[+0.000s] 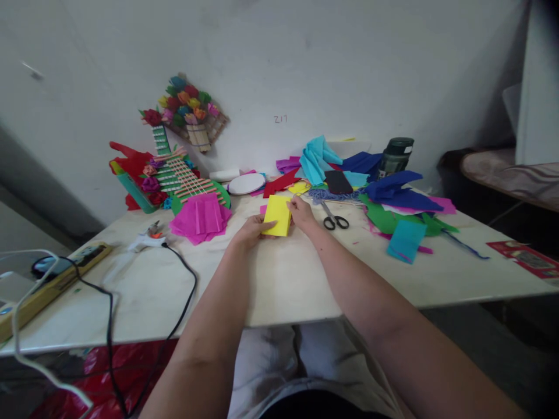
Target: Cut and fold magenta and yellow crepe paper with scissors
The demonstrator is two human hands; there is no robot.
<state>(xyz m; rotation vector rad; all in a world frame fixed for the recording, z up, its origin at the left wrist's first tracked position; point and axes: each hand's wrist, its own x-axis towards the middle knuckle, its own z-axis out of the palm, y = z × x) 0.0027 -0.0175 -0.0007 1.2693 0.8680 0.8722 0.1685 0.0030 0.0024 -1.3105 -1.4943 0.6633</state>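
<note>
A folded piece of yellow paper [278, 215] is held between both hands above the middle of the table. My left hand [251, 231] grips its lower left side, the thumb lying on the front face. At the upper right edge, my right hand [301, 212] pinches the same paper. A bit of pink paper [263, 209] shows behind its left edge. To the right of my right hand lie scissors [335, 222] with black handles. Left of my left hand rests a stack of magenta paper [201, 217].
At the left are a glue gun [148, 241] with its black cord, a power strip [94, 254] and a green-and-pink craft guitar [174, 174]. Coloured paper, a dark phone [338, 182] and a dark green bottle [396, 155] crowd the right. A white disc [247, 184] lies at the back.
</note>
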